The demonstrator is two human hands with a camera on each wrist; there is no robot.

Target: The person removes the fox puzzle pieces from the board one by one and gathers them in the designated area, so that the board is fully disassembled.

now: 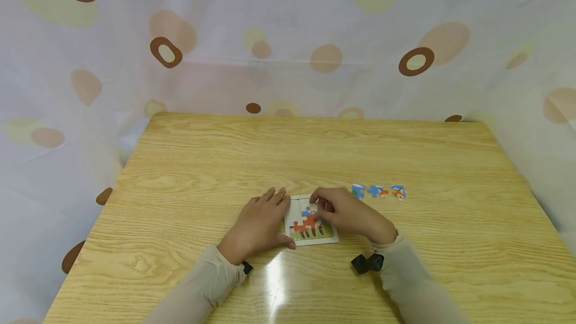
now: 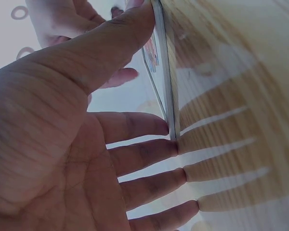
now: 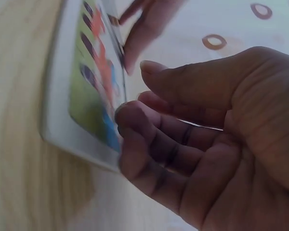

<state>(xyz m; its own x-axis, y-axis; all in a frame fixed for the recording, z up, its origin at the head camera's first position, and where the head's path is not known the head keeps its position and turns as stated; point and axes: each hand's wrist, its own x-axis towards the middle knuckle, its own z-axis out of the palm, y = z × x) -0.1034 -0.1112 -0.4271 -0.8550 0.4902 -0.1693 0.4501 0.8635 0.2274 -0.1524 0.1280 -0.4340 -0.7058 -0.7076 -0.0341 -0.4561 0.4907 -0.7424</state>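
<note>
A small white-framed jigsaw puzzle tray (image 1: pixel 317 242) lies on the table, with joined pieces (image 1: pixel 309 221) showing a red animal with dark legs on green grass. Its upper left part is bare. My left hand (image 1: pixel 263 221) rests at the tray's left edge, fingers fairly straight and thumb by the near corner; in the left wrist view the thumb and index finger touch the tray edge (image 2: pixel 169 86). Over the tray's right side, my right hand (image 1: pixel 346 211) has bent fingers close to the picture. A gap shows between its thumb and fingers (image 3: pixel 135 115), with no piece visible there.
To the right of the tray, three loose jigsaw pieces lie in a row: a blue and green one (image 1: pixel 358 190), a blue one with orange (image 1: pixel 376 191), and one with a fox-like face (image 1: pixel 398 192). A patterned curtain (image 1: pixel 288 39) hangs behind the wooden table (image 1: pixel 202 154).
</note>
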